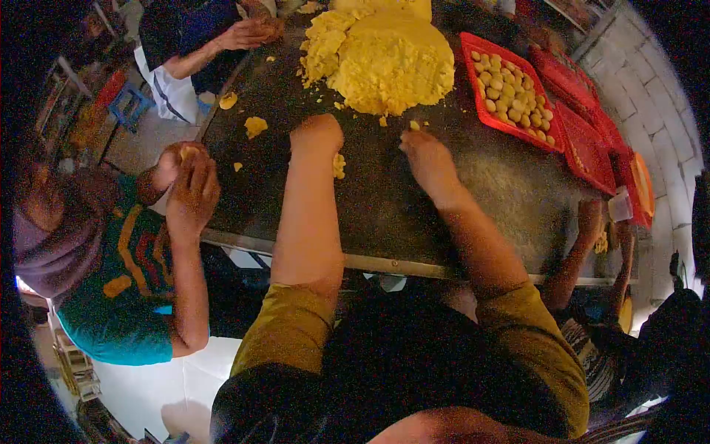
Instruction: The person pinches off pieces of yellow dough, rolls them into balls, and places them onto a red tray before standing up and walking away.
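A large mound of yellow dough (pixel 396 63) sits at the far middle of the dark table (pixel 370 214). My left hand (pixel 318 135) is closed in a fist just short of the mound, its fingers turned under, so whatever it holds is hidden. Beside its wrist lies a crumbly dough lump (pixel 339 166). To the right, my right hand (pixel 429 155) is pinched, with a small piece of dough (pixel 414 126) showing at its fingertips. Small crumbs lie between my hands and the mound.
A red tray (pixel 510 129) of round dough balls (pixel 514 92) stands at the right, near more red trays (pixel 584 144). Dough scraps (pixel 255 127) lie at left. Co-workers' hands (pixel 191 189) work at left, far left (pixel 251 33) and right (pixel 589 211). The table's metal edge (pixel 392 265) runs before me.
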A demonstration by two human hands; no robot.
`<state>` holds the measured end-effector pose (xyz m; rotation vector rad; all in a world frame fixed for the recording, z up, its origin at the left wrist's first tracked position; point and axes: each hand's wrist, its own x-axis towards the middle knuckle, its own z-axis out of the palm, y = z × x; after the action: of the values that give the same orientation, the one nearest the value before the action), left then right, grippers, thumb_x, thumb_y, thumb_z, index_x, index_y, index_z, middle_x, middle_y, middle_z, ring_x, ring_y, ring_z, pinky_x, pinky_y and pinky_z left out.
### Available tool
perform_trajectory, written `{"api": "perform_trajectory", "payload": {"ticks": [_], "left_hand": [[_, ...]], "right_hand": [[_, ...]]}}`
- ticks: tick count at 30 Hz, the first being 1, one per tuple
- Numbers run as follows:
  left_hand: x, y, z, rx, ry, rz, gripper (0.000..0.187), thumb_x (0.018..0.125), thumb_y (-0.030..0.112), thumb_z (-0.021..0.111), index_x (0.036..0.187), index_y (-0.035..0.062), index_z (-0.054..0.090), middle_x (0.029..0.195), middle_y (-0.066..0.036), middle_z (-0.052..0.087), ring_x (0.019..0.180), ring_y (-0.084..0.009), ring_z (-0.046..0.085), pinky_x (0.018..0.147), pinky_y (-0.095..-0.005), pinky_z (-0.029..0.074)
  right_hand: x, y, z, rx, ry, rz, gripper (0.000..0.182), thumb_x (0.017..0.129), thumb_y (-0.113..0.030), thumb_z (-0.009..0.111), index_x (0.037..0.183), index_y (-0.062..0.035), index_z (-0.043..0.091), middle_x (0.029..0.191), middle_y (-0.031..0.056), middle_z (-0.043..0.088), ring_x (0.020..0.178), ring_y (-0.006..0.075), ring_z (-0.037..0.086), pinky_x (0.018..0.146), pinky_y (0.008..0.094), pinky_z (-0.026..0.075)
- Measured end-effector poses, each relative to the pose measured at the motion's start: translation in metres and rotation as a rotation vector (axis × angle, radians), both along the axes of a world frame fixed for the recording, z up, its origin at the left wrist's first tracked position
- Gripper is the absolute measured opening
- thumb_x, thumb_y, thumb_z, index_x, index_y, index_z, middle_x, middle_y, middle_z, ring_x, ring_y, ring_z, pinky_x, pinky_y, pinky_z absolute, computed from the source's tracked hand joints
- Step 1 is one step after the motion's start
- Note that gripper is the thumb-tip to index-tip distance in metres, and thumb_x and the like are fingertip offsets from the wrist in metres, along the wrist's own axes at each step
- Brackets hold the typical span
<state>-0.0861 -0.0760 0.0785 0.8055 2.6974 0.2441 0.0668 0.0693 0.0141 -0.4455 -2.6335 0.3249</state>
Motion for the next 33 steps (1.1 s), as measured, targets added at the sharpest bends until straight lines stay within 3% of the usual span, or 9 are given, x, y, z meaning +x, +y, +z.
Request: {"api": "perform_trajectory", "payload": {"ticks": [9,12,14,17,21,23,30,32,33], "left_hand": [[-0.011,0.009,-0.011,0.096,0.005,0.022,0.025,0.079,0.009,0.049,0.101,0.0009,0.058,0.108,-0.018,0.055,0.099,-0.0325,0.054,0.079,-0.0429,0.046],[-0.02,0.017,-0.027,0.254,0.139,-0.131,0.021,0.078,0.007,0.049,0.096,0.0023,0.059,0.104,-0.019,0.056,0.097,-0.0322,0.055,0.079,-0.0409,0.046],[-0.024,0.029,-0.04,0.415,0.123,-0.133,0.02,0.075,0.007,0.049,0.092,0.0039,0.059,0.098,-0.019,0.057,0.092,-0.0347,0.055,0.077,-0.0424,0.045],[-0.024,0.05,-0.048,0.692,0.094,-0.115,0.016,0.071,0.008,0.052,0.085,0.0056,0.061,0.088,-0.017,0.06,0.084,-0.0349,0.057,0.074,-0.0417,0.046],[-0.019,0.047,-0.04,0.964,-0.059,-0.092,0.014,0.071,0.016,0.059,0.08,0.0057,0.063,0.078,-0.012,0.063,0.075,-0.0237,0.06,0.069,-0.0331,0.047],[-0.024,0.046,-0.038,1.031,-0.25,-0.036,0.016,0.07,0.017,0.061,0.08,0.0057,0.064,0.075,-0.009,0.063,0.073,-0.0191,0.059,0.068,-0.0305,0.046],[-0.018,0.038,-0.03,1.29,-0.684,0.082,0.014,0.069,0.007,0.067,0.081,0.0027,0.06,0.078,-0.006,0.062,0.068,-0.014,0.057,0.06,-0.0264,0.045],[-0.016,0.043,-0.03,1.317,-0.694,0.12,0.015,0.069,0.006,0.067,0.082,0.0022,0.06,0.08,-0.007,0.062,0.069,-0.0137,0.057,0.062,-0.0262,0.046],[-0.017,0.045,-0.033,1.314,-0.698,0.117,0.015,0.069,0.006,0.067,0.082,0.0022,0.06,0.08,-0.007,0.062,0.069,-0.0137,0.057,0.062,-0.0262,0.046]], "right_hand": [[0.0,0.018,-0.005,-0.063,0.073,0.183,0.022,0.078,-0.002,0.051,0.098,-0.0051,0.06,0.096,0.0131,0.06,0.091,0.0273,0.057,0.081,0.0335,0.045],[0.008,0.04,0.013,-0.434,0.093,0.13,0.022,0.083,-0.006,0.048,0.103,-0.0054,0.057,0.097,0.0086,0.059,0.093,0.0235,0.057,0.079,0.0344,0.046],[0.015,0.051,0.018,-1.285,0.58,0.14,0.024,0.087,-0.015,0.047,0.109,-0.0059,0.051,0.099,0.0053,0.057,0.091,0.0214,0.057,0.078,0.0343,0.046],[0.012,0.049,0.028,-1.653,0.705,0.089,0.03,0.088,-0.026,0.048,0.109,-0.0043,0.047,0.1,0.0062,0.054,0.08,0.0199,0.056,0.073,0.0309,0.047],[0.015,0.051,0.026,-1.579,0.564,0.145,0.032,0.087,-0.036,0.049,0.095,-0.0052,0.05,0.088,0.0062,0.056,0.066,0.0146,0.052,0.06,0.0246,0.045],[0.013,0.045,0.031,-1.516,0.611,-0.126,0.036,0.087,-0.046,0.041,0.072,-0.0131,0.048,0.059,-0.0018,0.049,0.046,0.0106,0.043,0.041,0.0203,0.034],[-0.005,0.106,0.0,-1.51,0.658,-0.09,0.042,0.087,-0.047,0.041,0.069,-0.0107,0.052,0.059,0.0001,0.044,0.051,0.0109,0.039,0.047,0.0223,0.032],[-0.019,0.12,-0.005,-0.144,0.425,0.063,0.037,0.089,-0.038,0.039,0.081,-0.0073,0.058,0.062,0.0029,0.05,0.055,0.0152,0.048,0.054,0.0258,0.039],[-0.02,0.121,-0.007,-0.144,0.425,0.056,0.037,0.089,-0.038,0.039,0.081,-0.0073,0.058,0.062,0.0029,0.05,0.055,0.0152,0.048,0.054,0.0258,0.039]]}}
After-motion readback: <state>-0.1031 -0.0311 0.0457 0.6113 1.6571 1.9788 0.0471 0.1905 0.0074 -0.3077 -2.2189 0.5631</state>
